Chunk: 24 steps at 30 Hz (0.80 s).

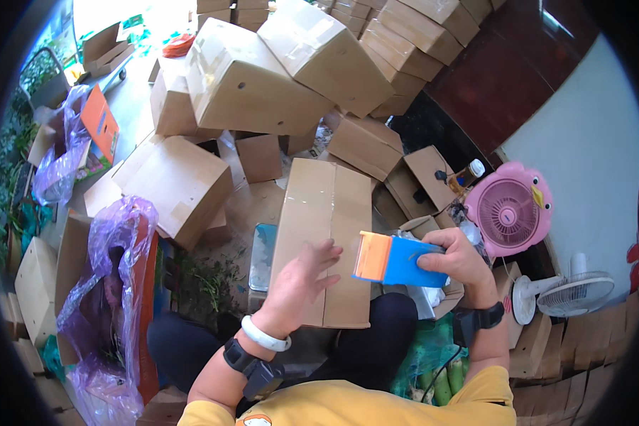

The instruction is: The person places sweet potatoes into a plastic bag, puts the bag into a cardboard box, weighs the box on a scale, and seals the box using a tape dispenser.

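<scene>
Right hand (451,257): clamped on blue-and-orange tool (396,261), thumb on near face, orange end pointing left. Tool position: over right part of closed carton (312,206) (contact with cardboard: cannot tell). Left hand (302,280): fingers apart, slightly blurred, over left part of same carton; white bangle (264,341) at wrist. Carton: seam running lengthwise along top. Blue-edged plate (263,257) just beside carton, left. Pink fan (508,213) beyond right hand.

The left forearm (214,380) slants inward, the left hand (297,287) raised with fingers (325,254) parted, slightly blurred; the right hand (463,260) grips firmly, thumb (431,263) pointing left.
</scene>
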Each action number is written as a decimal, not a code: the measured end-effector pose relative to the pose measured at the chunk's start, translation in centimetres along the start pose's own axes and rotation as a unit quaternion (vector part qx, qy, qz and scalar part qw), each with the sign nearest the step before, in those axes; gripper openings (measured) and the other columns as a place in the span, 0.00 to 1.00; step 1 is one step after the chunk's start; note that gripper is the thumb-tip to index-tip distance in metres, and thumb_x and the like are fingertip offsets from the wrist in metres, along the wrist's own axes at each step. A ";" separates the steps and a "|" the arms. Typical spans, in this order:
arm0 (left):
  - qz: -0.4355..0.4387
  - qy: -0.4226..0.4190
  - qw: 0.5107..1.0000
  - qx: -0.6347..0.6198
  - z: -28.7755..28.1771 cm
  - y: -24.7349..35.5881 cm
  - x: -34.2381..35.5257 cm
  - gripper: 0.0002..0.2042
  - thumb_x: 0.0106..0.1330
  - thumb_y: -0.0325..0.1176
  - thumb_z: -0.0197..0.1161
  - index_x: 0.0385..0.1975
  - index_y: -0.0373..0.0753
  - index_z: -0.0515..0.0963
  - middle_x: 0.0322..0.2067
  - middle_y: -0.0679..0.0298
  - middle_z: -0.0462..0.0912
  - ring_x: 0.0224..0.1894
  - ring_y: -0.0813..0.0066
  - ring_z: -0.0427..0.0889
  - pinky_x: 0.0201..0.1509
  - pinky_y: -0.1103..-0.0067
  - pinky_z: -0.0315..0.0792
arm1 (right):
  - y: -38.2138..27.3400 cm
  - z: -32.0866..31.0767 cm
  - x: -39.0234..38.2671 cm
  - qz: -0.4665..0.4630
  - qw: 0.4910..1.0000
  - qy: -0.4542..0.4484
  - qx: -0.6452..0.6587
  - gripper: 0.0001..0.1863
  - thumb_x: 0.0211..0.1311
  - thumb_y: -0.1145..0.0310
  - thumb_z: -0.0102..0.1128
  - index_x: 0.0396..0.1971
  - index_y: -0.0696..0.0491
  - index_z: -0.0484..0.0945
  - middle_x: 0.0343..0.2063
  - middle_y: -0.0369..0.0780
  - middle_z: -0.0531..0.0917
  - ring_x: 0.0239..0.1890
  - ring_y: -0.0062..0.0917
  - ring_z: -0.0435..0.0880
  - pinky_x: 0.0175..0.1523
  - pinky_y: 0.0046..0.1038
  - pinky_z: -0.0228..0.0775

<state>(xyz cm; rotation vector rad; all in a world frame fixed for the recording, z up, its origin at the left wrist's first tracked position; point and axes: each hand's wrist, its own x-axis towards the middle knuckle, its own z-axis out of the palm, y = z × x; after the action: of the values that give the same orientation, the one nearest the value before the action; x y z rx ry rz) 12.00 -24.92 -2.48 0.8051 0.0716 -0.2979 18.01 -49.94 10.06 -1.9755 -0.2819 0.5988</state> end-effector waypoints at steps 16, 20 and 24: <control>0.108 0.164 0.973 -0.118 -3.9 0.3 -1.4 0.07 0.63 0.29 0.61 0.36 0.31 0.77 0.31 0.63 0.81 0.32 0.79 0.78 0.40 0.81 0.72 | -3.1 7.9 4.1 0.037 0.992 -0.086 -0.086 0.18 0.52 0.59 0.69 0.29 0.62 0.81 0.20 0.33 0.79 0.24 0.14 0.74 0.28 0.19 0.66; 0.184 0.281 0.940 -0.063 -10.3 0.5 -0.7 0.04 0.62 0.29 0.62 0.28 0.37 0.75 0.21 0.69 0.76 0.22 0.80 0.73 0.30 0.84 0.70 | -4.5 8.3 5.2 0.065 0.987 -0.088 -0.121 0.21 0.52 0.57 0.69 0.30 0.63 0.81 0.22 0.35 0.80 0.24 0.14 0.75 0.30 0.20 0.68; 0.194 0.373 0.907 0.006 -16.2 -0.7 -0.9 0.06 0.61 0.30 0.64 0.25 0.38 0.75 0.19 0.69 0.75 0.20 0.82 0.71 0.26 0.84 0.65 | -5.0 8.5 6.3 0.094 0.970 -0.110 -0.197 0.25 0.52 0.53 0.67 0.33 0.65 0.81 0.23 0.39 0.82 0.26 0.19 0.79 0.32 0.22 0.71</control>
<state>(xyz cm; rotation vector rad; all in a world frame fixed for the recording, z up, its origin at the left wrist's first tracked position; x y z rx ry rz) 11.74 -13.49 -14.09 0.8894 0.6218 0.4043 19.22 -38.30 9.55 -2.3377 -0.3756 0.9465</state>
